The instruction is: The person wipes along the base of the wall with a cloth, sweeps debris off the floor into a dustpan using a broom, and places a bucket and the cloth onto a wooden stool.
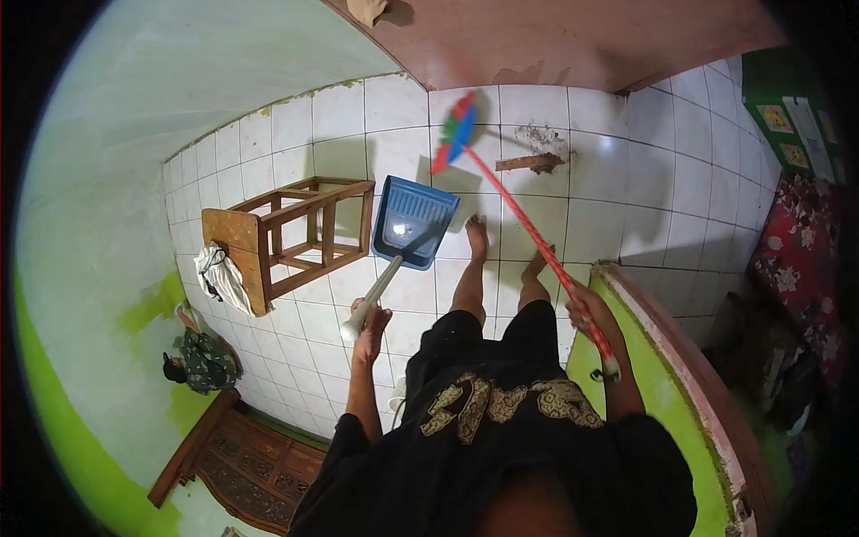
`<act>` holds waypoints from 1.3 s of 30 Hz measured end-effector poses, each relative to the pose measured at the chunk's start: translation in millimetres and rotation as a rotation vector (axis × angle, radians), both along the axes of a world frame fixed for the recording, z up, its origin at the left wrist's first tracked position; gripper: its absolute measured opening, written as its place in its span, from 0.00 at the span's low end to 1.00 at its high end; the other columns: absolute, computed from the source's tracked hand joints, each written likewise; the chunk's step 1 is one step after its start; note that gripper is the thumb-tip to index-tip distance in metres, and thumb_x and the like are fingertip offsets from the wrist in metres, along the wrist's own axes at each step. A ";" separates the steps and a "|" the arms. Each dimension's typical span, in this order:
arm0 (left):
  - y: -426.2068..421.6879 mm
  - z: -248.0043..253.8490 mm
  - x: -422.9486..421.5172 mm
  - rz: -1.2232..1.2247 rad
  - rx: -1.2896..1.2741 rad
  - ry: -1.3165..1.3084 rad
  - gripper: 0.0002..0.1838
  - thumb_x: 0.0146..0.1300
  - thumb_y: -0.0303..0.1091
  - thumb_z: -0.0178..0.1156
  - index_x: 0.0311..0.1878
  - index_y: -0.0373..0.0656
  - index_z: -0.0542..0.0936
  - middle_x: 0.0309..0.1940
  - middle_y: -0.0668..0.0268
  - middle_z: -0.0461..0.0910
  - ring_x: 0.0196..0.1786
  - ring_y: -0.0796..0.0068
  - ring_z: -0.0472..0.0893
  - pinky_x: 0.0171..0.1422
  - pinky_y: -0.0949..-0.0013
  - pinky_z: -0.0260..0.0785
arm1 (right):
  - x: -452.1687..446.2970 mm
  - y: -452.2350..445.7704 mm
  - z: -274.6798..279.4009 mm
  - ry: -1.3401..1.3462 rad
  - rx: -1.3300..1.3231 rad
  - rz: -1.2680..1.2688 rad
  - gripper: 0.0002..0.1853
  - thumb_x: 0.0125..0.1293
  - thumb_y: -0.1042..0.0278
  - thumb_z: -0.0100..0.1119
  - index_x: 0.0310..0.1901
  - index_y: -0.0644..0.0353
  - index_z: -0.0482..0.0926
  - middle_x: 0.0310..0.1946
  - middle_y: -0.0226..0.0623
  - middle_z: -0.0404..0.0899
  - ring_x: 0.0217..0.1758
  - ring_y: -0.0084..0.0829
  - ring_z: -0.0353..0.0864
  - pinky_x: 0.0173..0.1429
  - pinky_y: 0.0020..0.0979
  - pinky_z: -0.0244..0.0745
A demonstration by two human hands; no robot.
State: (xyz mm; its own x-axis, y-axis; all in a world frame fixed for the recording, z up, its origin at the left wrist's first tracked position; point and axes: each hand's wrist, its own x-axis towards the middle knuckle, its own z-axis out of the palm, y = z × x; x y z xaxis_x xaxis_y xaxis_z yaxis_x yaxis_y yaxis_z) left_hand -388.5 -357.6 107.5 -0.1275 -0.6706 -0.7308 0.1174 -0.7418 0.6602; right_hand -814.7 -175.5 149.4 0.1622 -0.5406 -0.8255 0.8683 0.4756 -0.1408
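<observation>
My left hand (370, 328) is closed round the pale handle of a blue dustpan (416, 217), whose pan is down by the white floor tiles, left of my feet. In my right hand (591, 315) is the red striped stick of a broom (528, 225). The broom's red, green and blue head (456, 134) is blurred and hangs over the tiles beyond the dustpan; whether it touches the floor I cannot tell. Right of the broom head lie a short wooden piece (528, 163) and a scatter of dirt (540, 138).
A wooden stool (309, 234) lies on its side left of the dustpan, with a white cloth (221, 277) by its seat. A low green wall (653, 385) stands close on my right. Carved wooden furniture (255, 465) and a person (204, 360) are at the lower left.
</observation>
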 end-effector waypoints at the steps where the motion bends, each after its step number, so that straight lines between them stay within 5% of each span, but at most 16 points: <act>1: 5.9 -1.9 3.1 0.030 -0.024 0.000 0.22 0.58 0.33 0.62 0.51 0.55 0.62 0.32 0.70 0.70 0.37 0.75 0.73 0.50 0.65 0.71 | 2.7 -16.1 -25.0 -0.047 -0.047 0.034 0.25 0.67 0.61 0.46 0.66 0.49 0.57 0.15 0.19 0.59 0.10 0.12 0.56 0.11 0.16 0.53; 2: 9.8 -3.2 3.1 0.029 -0.005 -0.071 0.21 0.60 0.38 0.61 0.51 0.56 0.61 0.31 0.70 0.68 0.35 0.77 0.72 0.48 0.66 0.70 | 11.1 -46.2 -47.1 0.205 -0.089 0.165 0.23 0.67 0.60 0.45 0.62 0.56 0.63 0.15 0.20 0.61 0.12 0.12 0.59 0.12 0.17 0.54; 3: 14.1 -4.9 4.8 0.027 -0.002 -0.059 0.20 0.60 0.42 0.60 0.50 0.56 0.62 0.30 0.71 0.68 0.34 0.77 0.71 0.47 0.64 0.70 | 20.9 -76.2 -79.6 0.168 -0.150 0.186 0.12 0.67 0.59 0.45 0.45 0.57 0.68 0.14 0.21 0.61 0.11 0.15 0.59 0.12 0.19 0.53; 4: 18.7 -4.6 6.2 0.041 -0.003 -0.084 0.19 0.61 0.43 0.59 0.49 0.56 0.62 0.29 0.72 0.67 0.33 0.77 0.70 0.47 0.64 0.70 | 30.5 -106.3 -111.8 0.132 -0.211 0.206 0.15 0.67 0.58 0.45 0.28 0.58 0.73 0.13 0.23 0.62 0.11 0.17 0.59 0.12 0.22 0.52; 5: 22.0 -5.4 7.8 0.057 -0.007 -0.108 0.19 0.61 0.44 0.59 0.49 0.56 0.62 0.28 0.72 0.66 0.31 0.78 0.69 0.47 0.63 0.70 | 34.1 -157.0 -81.5 0.141 -0.267 0.250 0.18 0.66 0.56 0.45 0.19 0.53 0.63 0.10 0.23 0.59 0.09 0.18 0.56 0.12 0.22 0.50; 6: 24.8 -4.5 11.0 0.067 0.018 -0.113 0.18 0.61 0.45 0.59 0.48 0.56 0.62 0.27 0.72 0.65 0.30 0.78 0.68 0.47 0.62 0.70 | 47.3 -185.5 -125.4 0.059 -0.314 0.304 0.20 0.66 0.55 0.45 0.17 0.51 0.61 0.08 0.22 0.57 0.07 0.17 0.53 0.11 0.22 0.48; 12: 39.4 11.0 13.7 0.046 0.137 -0.339 0.18 0.62 0.49 0.55 0.49 0.55 0.64 0.25 0.72 0.69 0.27 0.79 0.73 0.40 0.63 0.74 | 105.6 -314.4 -211.4 -0.198 -0.297 0.188 0.18 0.65 0.61 0.47 0.17 0.51 0.59 0.11 0.22 0.58 0.09 0.15 0.54 0.12 0.21 0.51; 17: 36.7 3.2 34.4 -0.142 0.144 -0.479 0.22 0.61 0.52 0.56 0.53 0.51 0.66 0.28 0.70 0.70 0.31 0.77 0.75 0.40 0.67 0.73 | 66.3 -177.7 -203.6 -0.146 -0.448 0.107 0.22 0.68 0.54 0.42 0.16 0.50 0.61 0.06 0.21 0.55 0.05 0.17 0.54 0.08 0.22 0.49; 19: 40.9 -1.6 40.7 -0.145 0.160 -0.499 0.25 0.60 0.54 0.56 0.55 0.50 0.65 0.33 0.67 0.71 0.36 0.74 0.75 0.40 0.67 0.72 | 39.2 -99.6 -173.8 -0.102 -0.028 0.054 0.16 0.68 0.55 0.45 0.23 0.51 0.65 0.08 0.20 0.57 0.06 0.16 0.54 0.09 0.20 0.51; 22: 51.6 -12.7 52.9 -0.079 0.165 -0.517 0.25 0.60 0.52 0.57 0.55 0.50 0.65 0.39 0.65 0.71 0.39 0.72 0.75 0.43 0.67 0.71 | 9.5 -11.1 -109.9 -0.216 0.151 -0.160 0.06 0.65 0.60 0.51 0.37 0.47 0.66 0.12 0.18 0.60 0.08 0.13 0.58 0.10 0.17 0.53; 25: 69.0 -12.2 66.5 0.051 0.078 -0.446 0.21 0.61 0.46 0.57 0.53 0.45 0.68 0.40 0.65 0.71 0.41 0.73 0.74 0.43 0.70 0.71 | 8.6 14.0 -28.5 0.146 0.226 0.059 0.15 0.66 0.60 0.49 0.53 0.48 0.67 0.13 0.19 0.59 0.09 0.13 0.57 0.11 0.18 0.54; 28: 87.9 -12.4 91.1 0.232 -0.021 -0.430 0.23 0.62 0.44 0.57 0.55 0.44 0.65 0.43 0.61 0.70 0.41 0.69 0.76 0.47 0.69 0.72 | -3.0 32.2 19.0 0.170 0.234 0.210 0.24 0.67 0.60 0.47 0.64 0.46 0.60 0.13 0.20 0.59 0.08 0.14 0.56 0.11 0.18 0.52; 31: 114.8 4.2 121.2 0.462 -0.070 -0.339 0.25 0.62 0.43 0.54 0.58 0.42 0.61 0.49 0.54 0.68 0.46 0.59 0.77 0.54 0.63 0.72 | -0.9 45.8 -11.1 -0.033 0.019 0.237 0.24 0.67 0.58 0.47 0.64 0.49 0.60 0.14 0.20 0.60 0.08 0.14 0.56 0.10 0.18 0.52; 33: 135.3 31.1 127.1 0.606 -0.059 -0.263 0.26 0.62 0.44 0.53 0.59 0.42 0.61 0.51 0.50 0.67 0.48 0.56 0.76 0.56 0.61 0.72 | 19.7 39.0 -64.1 -0.124 0.047 0.261 0.17 0.67 0.59 0.47 0.55 0.53 0.68 0.13 0.21 0.61 0.08 0.15 0.57 0.10 0.18 0.53; 35: 156.8 56.7 131.5 0.689 -0.139 -0.267 0.26 0.62 0.43 0.54 0.56 0.37 0.61 0.52 0.47 0.64 0.54 0.48 0.71 0.63 0.57 0.67 | 44.0 38.9 -135.4 -0.296 -0.163 0.296 0.07 0.66 0.63 0.48 0.33 0.55 0.69 0.13 0.22 0.61 0.10 0.15 0.58 0.12 0.18 0.54; 39: 187.6 90.8 129.3 0.847 -0.191 -0.331 0.25 0.62 0.43 0.53 0.53 0.34 0.60 0.53 0.45 0.63 0.54 0.44 0.71 0.61 0.54 0.70 | 57.7 36.2 -145.6 -0.090 -0.016 0.413 0.09 0.65 0.63 0.49 0.30 0.56 0.69 0.13 0.23 0.62 0.11 0.15 0.59 0.13 0.19 0.55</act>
